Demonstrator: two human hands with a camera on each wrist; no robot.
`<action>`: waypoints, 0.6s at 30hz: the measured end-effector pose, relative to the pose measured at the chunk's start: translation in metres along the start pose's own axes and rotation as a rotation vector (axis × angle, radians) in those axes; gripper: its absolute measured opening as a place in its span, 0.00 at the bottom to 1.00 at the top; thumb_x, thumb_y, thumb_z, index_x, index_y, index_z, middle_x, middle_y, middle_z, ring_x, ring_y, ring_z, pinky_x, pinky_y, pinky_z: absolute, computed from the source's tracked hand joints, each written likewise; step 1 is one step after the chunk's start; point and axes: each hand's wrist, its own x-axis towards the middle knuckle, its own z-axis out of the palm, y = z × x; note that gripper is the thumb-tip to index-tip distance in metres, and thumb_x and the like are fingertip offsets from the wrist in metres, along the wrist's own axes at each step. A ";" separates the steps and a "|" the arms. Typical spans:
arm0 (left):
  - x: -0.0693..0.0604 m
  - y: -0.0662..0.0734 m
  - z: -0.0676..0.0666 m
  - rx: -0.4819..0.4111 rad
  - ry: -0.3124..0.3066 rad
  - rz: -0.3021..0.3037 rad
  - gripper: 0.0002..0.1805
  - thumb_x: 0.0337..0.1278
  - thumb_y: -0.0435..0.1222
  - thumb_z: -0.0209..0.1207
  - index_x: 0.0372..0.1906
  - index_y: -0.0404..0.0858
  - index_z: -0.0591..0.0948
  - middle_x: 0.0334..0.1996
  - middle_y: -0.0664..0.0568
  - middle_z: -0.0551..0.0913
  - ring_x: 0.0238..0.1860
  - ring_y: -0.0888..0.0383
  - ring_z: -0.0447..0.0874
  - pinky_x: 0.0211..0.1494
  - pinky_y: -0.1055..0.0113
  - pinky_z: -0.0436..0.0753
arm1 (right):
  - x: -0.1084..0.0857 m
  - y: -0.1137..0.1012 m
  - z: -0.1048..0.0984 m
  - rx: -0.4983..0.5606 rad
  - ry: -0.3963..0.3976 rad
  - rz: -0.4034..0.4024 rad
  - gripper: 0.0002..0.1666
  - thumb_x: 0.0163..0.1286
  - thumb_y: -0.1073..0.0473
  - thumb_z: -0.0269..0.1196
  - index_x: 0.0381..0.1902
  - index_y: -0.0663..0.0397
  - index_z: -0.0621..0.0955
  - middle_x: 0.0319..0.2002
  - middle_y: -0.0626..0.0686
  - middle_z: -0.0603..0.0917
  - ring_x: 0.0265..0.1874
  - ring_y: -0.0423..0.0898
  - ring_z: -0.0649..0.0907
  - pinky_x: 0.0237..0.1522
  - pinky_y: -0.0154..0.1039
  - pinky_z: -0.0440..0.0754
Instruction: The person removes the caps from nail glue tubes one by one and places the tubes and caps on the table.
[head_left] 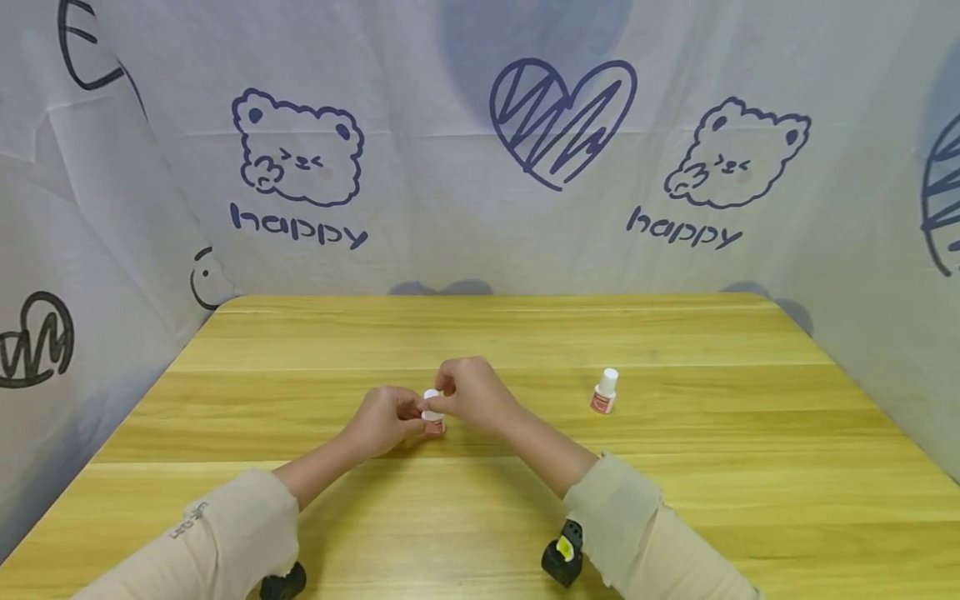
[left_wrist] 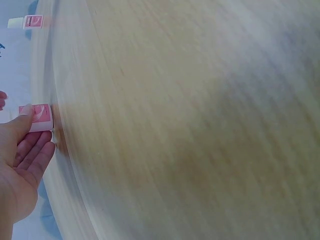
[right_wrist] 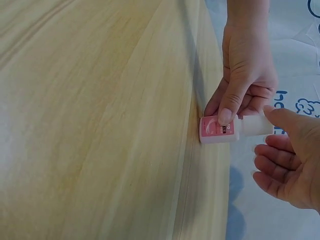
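Note:
A small bottle with a pink label stands upright on the table, between the two hands. My left hand grips its body from the left, thumb across the label in the right wrist view. The right hand has its thumb and index finger on either side of the white cap, pinching it near the top. Its other fingers are loosely curled below, clear of the bottle. A second bottle of the same kind, with its white cap on, stands upright farther right.
The wood-grain table reaches back to a white cloth printed with bears and hearts. More cloth hangs along both sides. Black wrist devices sit under the sleeves near the front.

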 end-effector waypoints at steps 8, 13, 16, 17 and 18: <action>0.000 0.000 0.000 0.004 -0.004 0.004 0.03 0.48 0.25 0.62 0.31 0.29 0.84 0.28 0.43 0.86 0.30 0.55 0.86 0.31 0.73 0.80 | 0.001 0.000 0.001 0.005 -0.009 0.006 0.08 0.57 0.62 0.67 0.24 0.61 0.81 0.24 0.53 0.83 0.22 0.39 0.74 0.24 0.25 0.71; 0.000 0.000 0.000 0.014 -0.001 0.005 0.02 0.48 0.26 0.63 0.29 0.29 0.83 0.26 0.44 0.86 0.29 0.58 0.84 0.29 0.74 0.78 | 0.002 0.000 0.002 0.019 -0.019 -0.016 0.05 0.58 0.65 0.66 0.27 0.63 0.82 0.24 0.54 0.84 0.21 0.38 0.74 0.23 0.25 0.71; 0.000 0.000 0.000 0.003 0.001 0.006 0.02 0.49 0.26 0.63 0.29 0.29 0.83 0.26 0.43 0.86 0.29 0.57 0.85 0.30 0.73 0.80 | 0.002 0.001 0.001 0.035 -0.037 -0.033 0.04 0.59 0.66 0.65 0.28 0.63 0.82 0.25 0.54 0.84 0.22 0.38 0.75 0.24 0.25 0.72; 0.000 0.000 0.000 0.000 0.001 0.005 0.02 0.49 0.26 0.63 0.29 0.29 0.84 0.27 0.43 0.86 0.29 0.57 0.85 0.30 0.73 0.80 | 0.001 0.001 0.001 0.038 -0.045 -0.034 0.04 0.59 0.66 0.64 0.28 0.63 0.82 0.25 0.54 0.84 0.23 0.39 0.76 0.24 0.25 0.73; 0.000 0.001 0.000 -0.002 0.001 0.008 0.03 0.49 0.27 0.63 0.30 0.29 0.84 0.27 0.43 0.86 0.29 0.56 0.86 0.30 0.73 0.80 | 0.001 0.001 0.001 0.042 -0.054 -0.034 0.04 0.60 0.66 0.64 0.29 0.63 0.82 0.25 0.54 0.84 0.23 0.39 0.76 0.25 0.25 0.73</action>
